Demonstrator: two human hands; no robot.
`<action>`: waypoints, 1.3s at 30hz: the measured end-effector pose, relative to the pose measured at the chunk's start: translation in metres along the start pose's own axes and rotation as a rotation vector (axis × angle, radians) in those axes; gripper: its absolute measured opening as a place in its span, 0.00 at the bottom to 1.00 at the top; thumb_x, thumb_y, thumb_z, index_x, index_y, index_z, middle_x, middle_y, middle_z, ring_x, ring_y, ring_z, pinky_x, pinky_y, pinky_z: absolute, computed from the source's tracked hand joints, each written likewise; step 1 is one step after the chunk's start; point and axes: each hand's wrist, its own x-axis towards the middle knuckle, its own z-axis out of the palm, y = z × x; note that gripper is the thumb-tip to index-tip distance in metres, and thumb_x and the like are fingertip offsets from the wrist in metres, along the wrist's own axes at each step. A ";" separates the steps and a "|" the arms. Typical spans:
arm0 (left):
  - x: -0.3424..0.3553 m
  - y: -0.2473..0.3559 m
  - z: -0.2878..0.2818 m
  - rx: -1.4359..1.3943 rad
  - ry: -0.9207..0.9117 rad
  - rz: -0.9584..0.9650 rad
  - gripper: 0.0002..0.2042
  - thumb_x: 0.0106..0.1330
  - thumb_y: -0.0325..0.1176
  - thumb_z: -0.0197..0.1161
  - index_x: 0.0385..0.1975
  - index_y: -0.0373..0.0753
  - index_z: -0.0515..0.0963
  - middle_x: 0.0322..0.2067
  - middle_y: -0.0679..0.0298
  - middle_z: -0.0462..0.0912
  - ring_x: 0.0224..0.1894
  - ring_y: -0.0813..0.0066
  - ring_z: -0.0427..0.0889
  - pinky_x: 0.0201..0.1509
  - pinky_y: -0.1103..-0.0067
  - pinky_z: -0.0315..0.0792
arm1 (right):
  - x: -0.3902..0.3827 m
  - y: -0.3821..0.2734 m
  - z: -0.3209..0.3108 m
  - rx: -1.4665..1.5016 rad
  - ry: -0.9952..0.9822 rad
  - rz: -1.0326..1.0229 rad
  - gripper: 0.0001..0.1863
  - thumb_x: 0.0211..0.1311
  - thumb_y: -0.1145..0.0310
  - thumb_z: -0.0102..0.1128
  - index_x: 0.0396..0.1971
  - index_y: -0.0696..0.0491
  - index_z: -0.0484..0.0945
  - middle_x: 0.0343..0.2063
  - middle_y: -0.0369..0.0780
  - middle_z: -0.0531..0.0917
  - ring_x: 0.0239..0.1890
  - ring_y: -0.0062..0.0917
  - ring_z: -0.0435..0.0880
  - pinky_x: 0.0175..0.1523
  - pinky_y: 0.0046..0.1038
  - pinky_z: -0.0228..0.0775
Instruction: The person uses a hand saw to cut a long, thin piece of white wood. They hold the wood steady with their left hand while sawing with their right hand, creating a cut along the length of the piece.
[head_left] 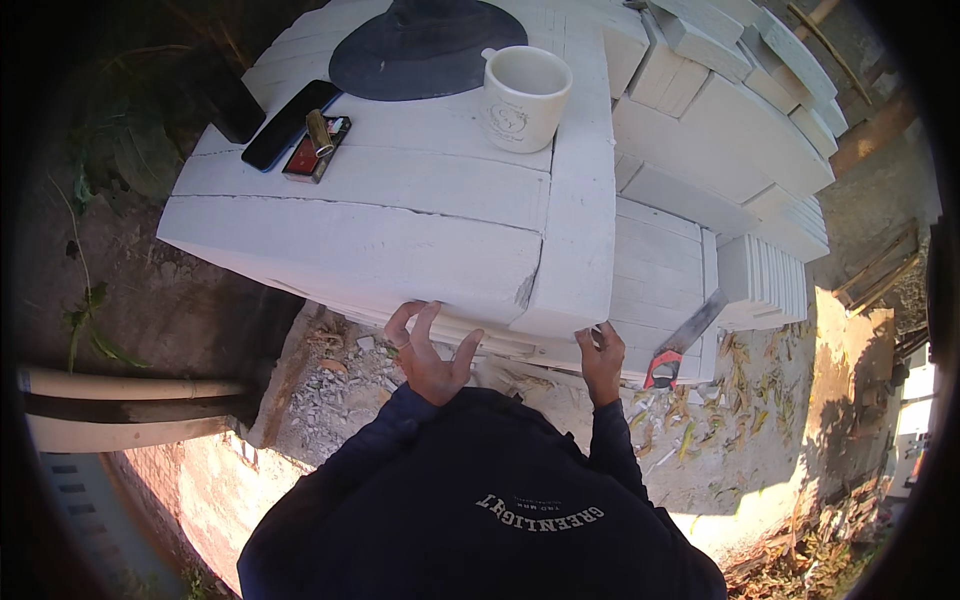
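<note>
A stack of white blocks (380,235) stands before me, its top chalky and flat. My left hand (435,365) is at the near edge of the stack, fingers bent and spread apart, with nothing visible between them. At the near right corner, my right hand (602,365) has its thumb and fingers drawn together by the block's lower edge. What they pinch, if anything, is too small to make out. Right of that hand, a handsaw (664,368) with a red and black handle rests on lower white blocks, its blade slanting away.
On the stack are a white mug (525,100), a dark brimmed hat (430,50), a phone (285,130), and a small red box (308,160) with a metallic cylinder (319,132) on it. More white blocks (720,120) pile up at right. Rubble (340,385) and leaves litter the ground.
</note>
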 end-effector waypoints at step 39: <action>0.215 -0.343 -0.306 -0.591 0.484 -0.635 0.25 0.69 0.39 0.66 0.59 0.27 0.78 0.56 0.55 0.82 0.56 0.64 0.80 0.63 0.69 0.71 | -0.030 -0.279 0.115 -1.004 0.022 -0.868 0.50 0.50 0.55 0.76 0.72 0.59 0.64 0.72 0.51 0.65 0.75 0.46 0.61 0.78 0.48 0.48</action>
